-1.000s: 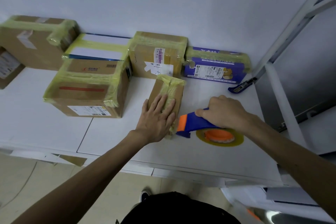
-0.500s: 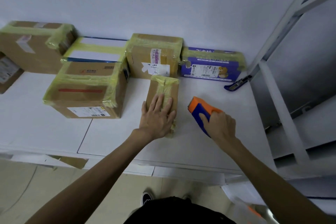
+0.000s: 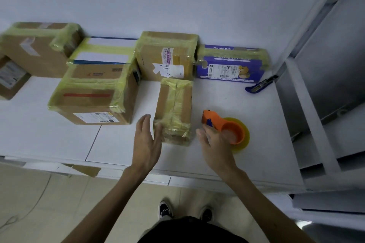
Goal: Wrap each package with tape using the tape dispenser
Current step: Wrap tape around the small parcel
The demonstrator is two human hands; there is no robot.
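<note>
Small box (image 3: 174, 112): mid-worktop (image 3: 219, 96), already banded in yellow tape, just in front of the back row
Tape dispenser (image 3: 223, 128): on its side, just right of the small box, not touching it
Left hand (image 3: 147, 140): flat, fingers straight, at the box's near left corner; contact blurred, cannot tell
Right hand (image 3: 214, 144): loosely spread beside the dispenser's handle, gripping nothing
Handling: likely light, stiff cardboard with slick taped faces; best held across its two long sides, and the dispenser by its handle, clear of the cutting end
Count: seven packages, six showing yellow tape, the far-left box (image 3: 9, 77) none visible; one dispenser; one blue knife (image 3: 260, 85)
</note>
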